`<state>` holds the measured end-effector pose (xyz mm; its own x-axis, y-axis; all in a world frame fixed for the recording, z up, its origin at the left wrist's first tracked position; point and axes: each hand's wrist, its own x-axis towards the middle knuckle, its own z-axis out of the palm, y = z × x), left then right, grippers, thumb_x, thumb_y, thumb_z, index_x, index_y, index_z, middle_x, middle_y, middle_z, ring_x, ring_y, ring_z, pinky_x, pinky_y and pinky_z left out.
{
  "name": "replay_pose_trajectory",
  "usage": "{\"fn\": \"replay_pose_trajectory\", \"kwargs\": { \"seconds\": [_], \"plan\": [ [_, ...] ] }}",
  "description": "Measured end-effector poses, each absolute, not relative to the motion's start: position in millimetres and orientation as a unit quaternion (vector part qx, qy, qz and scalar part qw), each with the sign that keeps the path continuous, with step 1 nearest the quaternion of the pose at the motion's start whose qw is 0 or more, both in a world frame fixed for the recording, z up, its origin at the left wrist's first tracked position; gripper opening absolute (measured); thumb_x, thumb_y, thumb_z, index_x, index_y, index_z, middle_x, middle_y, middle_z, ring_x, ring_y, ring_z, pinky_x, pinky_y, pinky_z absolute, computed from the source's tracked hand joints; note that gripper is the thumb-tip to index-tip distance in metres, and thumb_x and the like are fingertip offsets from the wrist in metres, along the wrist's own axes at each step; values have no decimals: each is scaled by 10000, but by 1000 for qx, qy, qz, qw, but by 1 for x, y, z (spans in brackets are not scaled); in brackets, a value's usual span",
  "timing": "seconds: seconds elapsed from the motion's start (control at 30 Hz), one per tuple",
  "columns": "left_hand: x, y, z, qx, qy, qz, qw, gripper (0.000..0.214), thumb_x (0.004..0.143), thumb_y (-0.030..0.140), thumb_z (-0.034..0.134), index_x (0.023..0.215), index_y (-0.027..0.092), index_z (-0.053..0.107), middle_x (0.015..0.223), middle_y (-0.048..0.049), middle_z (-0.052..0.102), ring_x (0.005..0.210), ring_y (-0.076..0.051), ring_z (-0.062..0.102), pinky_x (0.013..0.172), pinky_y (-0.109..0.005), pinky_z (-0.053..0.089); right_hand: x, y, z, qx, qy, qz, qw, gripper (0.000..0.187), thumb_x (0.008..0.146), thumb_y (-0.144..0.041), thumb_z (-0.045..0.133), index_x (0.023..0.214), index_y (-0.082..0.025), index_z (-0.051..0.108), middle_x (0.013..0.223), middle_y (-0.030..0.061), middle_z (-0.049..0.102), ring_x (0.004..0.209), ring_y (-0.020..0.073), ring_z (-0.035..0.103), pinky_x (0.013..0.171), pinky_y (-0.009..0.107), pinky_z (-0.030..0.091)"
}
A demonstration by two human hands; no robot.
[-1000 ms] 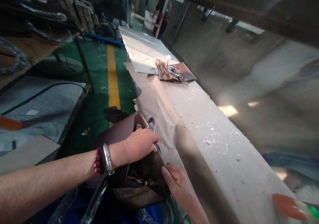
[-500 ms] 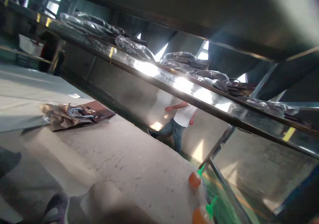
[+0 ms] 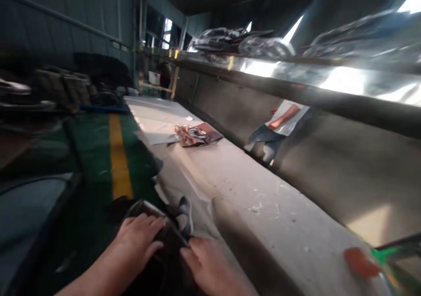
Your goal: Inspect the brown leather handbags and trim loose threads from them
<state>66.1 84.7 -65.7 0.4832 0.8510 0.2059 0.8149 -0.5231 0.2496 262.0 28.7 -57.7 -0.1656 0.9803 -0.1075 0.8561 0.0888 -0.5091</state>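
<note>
Far left, the green floor (image 3: 88, 151) carries a yellow stripe (image 3: 120, 155), now lower in view than a second ago. The left hand (image 3: 140, 239) lies open over the mouth of the dark bag (image 3: 169, 243), thumb apart from the fingers, whose tips meet the rim; a second ago it reaches farther across, bent over that edge. The bag sits low in the foreground, at the left edge of the counter (image 3: 263, 212) — its mouth open, its rim a thin, paler line slanting down to the right, its interior deep in shadow and blurred. Just beyond the rim stands a purple-and-white shoe (image 3: 185, 217). The right hand (image 3: 212, 261) pinches the rim between thumb and fingers, as it does a second ago. Farther along the counter lies a flat brown bag (image 3: 212, 131), crumpled tan paper (image 3: 186, 136) at its left end; a small white slip (image 3: 189, 118) lies behind, any print too small to read. At right, beneath a shelf (image 3: 279, 74) with yellow marks, a person (image 3: 284, 120) in a white top — outside the view a second ago — passes along the wall. Rightmost is a blurred orange-red object (image 3: 360, 263).
</note>
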Motion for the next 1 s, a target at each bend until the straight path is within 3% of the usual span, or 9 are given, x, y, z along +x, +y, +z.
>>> {"fn": "replay_pose_trajectory", "kwargs": {
  "seconds": [0.07,0.17,0.4,0.7,0.87,1.0],
  "plan": [
    [55,77,-48,865,488,73,87,113,765,153,576,784,214,670,885,-39,638,904,-245,567,833,-408,428,256,30,-63,-607,-747,245,115,317,905,-334,420,668,-172,554,642,20,602,605,144,564,512,241,310],
    [52,82,-29,866,484,51,115,102,782,204,587,727,198,673,897,-54,611,926,-239,530,860,-395,403,257,26,-63,-582,-767,245,110,378,918,-397,348,620,-187,447,577,-8,517,546,120,488,490,235,245],
    [56,98,-25,882,439,59,160,132,817,226,572,749,159,663,858,-50,648,908,-207,535,902,-364,367,260,25,-54,-566,-771,269,114,378,906,-426,316,600,-205,313,546,-32,405,538,120,431,509,231,245],
    [63,104,-28,836,512,81,182,129,787,257,601,694,169,585,714,-22,613,747,-185,557,744,-293,396,263,32,-61,-549,-776,283,127,385,908,-425,335,593,-205,301,531,-45,358,506,106,399,497,225,245],
    [66,107,-31,819,534,119,171,133,737,219,620,791,175,507,667,3,555,664,-179,535,597,-260,375,266,35,-68,-534,-782,287,143,394,913,-429,340,591,-208,288,530,-53,328,498,97,356,491,222,251],
    [67,109,-34,817,533,125,184,205,740,184,595,916,169,492,688,8,570,679,-177,568,630,-256,410,269,37,-69,-534,-778,300,139,395,915,-435,350,596,-209,291,542,-55,326,512,97,343,494,221,258]
  ]
}}
